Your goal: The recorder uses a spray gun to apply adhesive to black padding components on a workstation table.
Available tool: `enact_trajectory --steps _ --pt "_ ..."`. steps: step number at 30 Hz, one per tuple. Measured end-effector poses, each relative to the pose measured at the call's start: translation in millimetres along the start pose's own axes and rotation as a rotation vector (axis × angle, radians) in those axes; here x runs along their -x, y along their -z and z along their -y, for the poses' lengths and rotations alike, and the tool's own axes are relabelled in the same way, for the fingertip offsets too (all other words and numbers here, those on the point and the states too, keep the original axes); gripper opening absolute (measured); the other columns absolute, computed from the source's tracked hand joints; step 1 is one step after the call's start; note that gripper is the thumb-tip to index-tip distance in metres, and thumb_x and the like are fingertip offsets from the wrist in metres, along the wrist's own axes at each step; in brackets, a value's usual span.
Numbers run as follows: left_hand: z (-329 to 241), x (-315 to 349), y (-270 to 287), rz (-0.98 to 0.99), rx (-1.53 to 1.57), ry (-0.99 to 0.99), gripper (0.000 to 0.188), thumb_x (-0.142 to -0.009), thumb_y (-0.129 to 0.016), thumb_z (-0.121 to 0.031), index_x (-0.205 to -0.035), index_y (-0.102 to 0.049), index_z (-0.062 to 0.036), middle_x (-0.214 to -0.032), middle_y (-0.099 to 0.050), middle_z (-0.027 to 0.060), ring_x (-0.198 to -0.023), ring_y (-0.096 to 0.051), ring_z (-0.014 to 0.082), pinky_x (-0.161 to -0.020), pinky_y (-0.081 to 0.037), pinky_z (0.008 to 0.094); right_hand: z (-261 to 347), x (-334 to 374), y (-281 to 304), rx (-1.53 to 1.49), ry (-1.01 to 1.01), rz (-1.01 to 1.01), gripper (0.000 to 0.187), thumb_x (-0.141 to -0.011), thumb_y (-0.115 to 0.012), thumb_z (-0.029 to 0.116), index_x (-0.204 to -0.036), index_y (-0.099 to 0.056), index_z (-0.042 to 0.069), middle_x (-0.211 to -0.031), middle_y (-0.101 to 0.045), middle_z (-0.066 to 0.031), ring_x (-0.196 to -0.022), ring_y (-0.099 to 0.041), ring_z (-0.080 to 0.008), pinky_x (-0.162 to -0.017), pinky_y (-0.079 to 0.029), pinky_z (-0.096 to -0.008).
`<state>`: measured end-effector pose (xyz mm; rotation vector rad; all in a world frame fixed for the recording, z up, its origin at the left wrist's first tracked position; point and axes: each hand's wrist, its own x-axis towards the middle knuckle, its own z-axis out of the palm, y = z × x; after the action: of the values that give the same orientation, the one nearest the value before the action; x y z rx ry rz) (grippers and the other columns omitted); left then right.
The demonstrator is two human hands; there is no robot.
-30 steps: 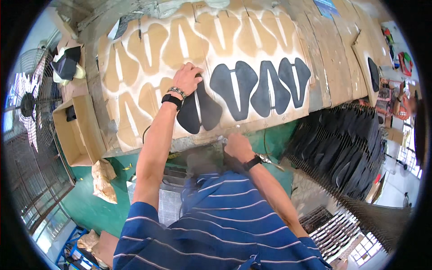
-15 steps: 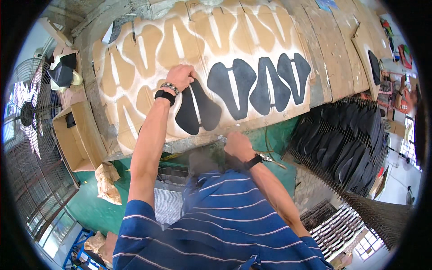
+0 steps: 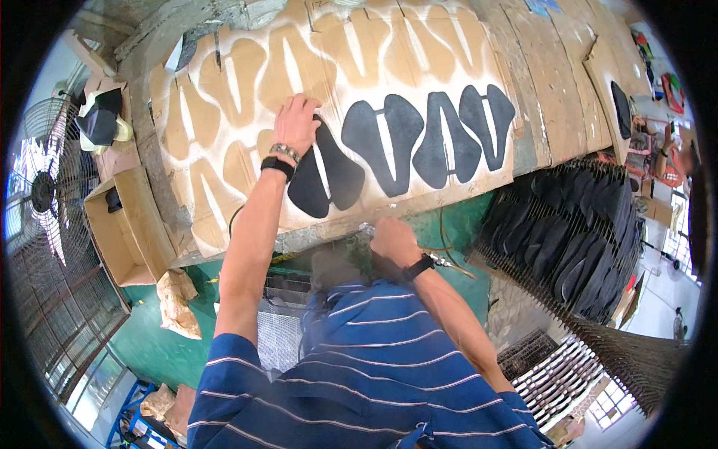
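At the far left one fan (image 3: 43,183) is standing, and beside it one open cardboard box (image 3: 142,224). On the counter (image 3: 292,241) a cardboard sheet (image 3: 321,82) is carrying four black pairs, so eight rounded lobes in total. The left hand (image 3: 297,123) is touching the upper narrow end of the leftmost pair (image 3: 344,179); its fingers are bending over it, but whether they are pinching I cannot tell. This pair is looking thin, light and rather flexible, so I judge the narrow end a good place for holding, and the broad faces better left unrubbed. The right hand (image 3: 395,243) is making a fist around one metal tool (image 3: 366,228), mostly hidden. Further right three other pairs (image 3: 404,131) are lying, then a rack (image 3: 598,337) is holding many black pieces (image 3: 568,239), too crowded for counting.
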<state>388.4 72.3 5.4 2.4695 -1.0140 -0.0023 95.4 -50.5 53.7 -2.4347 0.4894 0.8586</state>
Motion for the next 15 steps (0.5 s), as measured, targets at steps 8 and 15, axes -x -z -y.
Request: enact_trajectory --steps 8,15 --pt "-99 102 -26 0.226 0.004 -0.012 0.018 -0.082 -0.076 -0.024 -0.092 -0.067 -0.0116 -0.087 -0.060 0.0081 -0.087 -0.065 0.0295 -0.076 -0.051 0.0457 -1 -2 6 0.033 0.048 0.017 0.024 -0.087 -0.057 0.014 -0.089 -0.073 -0.004 -0.087 -0.074 -0.0292 -0.085 -0.075 -0.0447 -0.074 -0.062 -0.0503" --pt "-115 120 -48 0.114 0.026 0.172 0.027 -0.080 -0.078 -0.031 -0.091 -0.064 -0.0108 -0.093 -0.063 0.0076 -0.091 -0.067 0.0300 -0.076 -0.054 0.0464 -4 -2 6 0.024 0.108 -0.036 0.016 -0.081 -0.062 0.011 -0.081 -0.071 -0.001 -0.081 -0.073 -0.0264 -0.078 -0.075 -0.0418 -0.067 -0.061 -0.0490"
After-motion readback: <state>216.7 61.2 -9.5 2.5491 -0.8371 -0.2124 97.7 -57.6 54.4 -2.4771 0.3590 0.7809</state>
